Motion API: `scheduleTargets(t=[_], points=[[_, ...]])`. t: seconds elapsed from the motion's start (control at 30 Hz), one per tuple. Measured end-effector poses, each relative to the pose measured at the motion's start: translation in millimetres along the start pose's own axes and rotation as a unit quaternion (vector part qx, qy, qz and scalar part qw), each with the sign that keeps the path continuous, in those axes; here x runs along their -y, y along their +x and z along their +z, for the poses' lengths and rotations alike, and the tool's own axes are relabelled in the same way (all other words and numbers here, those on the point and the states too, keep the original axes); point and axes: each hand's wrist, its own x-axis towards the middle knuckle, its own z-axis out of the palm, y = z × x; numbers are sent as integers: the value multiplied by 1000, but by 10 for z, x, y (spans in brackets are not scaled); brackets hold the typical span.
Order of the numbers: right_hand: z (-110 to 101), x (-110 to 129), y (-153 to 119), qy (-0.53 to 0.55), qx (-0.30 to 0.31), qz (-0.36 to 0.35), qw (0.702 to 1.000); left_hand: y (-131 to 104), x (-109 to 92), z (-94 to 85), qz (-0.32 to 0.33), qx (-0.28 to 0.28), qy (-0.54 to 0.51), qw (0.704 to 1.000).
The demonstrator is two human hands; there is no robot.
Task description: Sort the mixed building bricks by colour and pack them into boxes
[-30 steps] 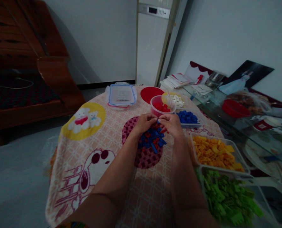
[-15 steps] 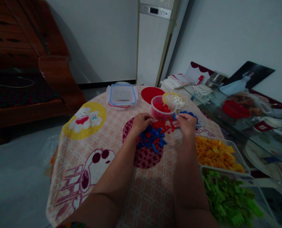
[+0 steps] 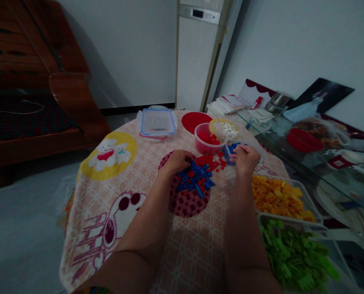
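A loose pile of blue bricks (image 3: pixel 197 181) mixed with red ones lies mid-table. My left hand (image 3: pixel 180 160) touches its upper left edge, fingers bent; whether they grip a brick is hidden. Just beyond the pile, small red bricks (image 3: pixel 211 161) are scattered. My right hand (image 3: pixel 245 157) is over a clear box of blue bricks (image 3: pixel 231 148), its fingertips close together; anything between them is too small to make out. Behind the hands stands a round clear tub (image 3: pixel 209 147) holding red bricks.
Boxes of yellow bricks (image 3: pixel 278 200) and green bricks (image 3: pixel 298 257) stand at the right. White pieces (image 3: pixel 229 130) lie behind the tub. A lidded container (image 3: pixel 158 122) sits at the back left. A glass table (image 3: pixel 310 171) adjoins on the right.
My right hand has moved slightly right, over the blue box, showing more of its left part. My left hand has shifted a little left and down, to the pile's edge.
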Motion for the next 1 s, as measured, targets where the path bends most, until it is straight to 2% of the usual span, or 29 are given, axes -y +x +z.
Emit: scheduleTargets(t=[0.13,0.37,0.5,0.63,0.7,0.87,1.0], points=[[52,12,-38,1,27,-2,1000,4,-10,40,3,-30,26,999],[125,145,-167,-6,102,-24,994,-2,-32,29,-18,-41,-12,999],[217,270,-314,-31,200,0,979,-5,-104,7,-59,-36,-95,993],[334,325,-493,-68,329,14,942,17,-151,63,-67,-48,-214,973],[390,335,-576,-75,370,12,926,29,-164,102,-60,-48,-255,964],[460,359,-658,-65,367,8,928,53,-148,153,-53,-46,-288,955],[390,327,-534,-51,318,16,947,62,-71,118,-52,-88,-218,971]])
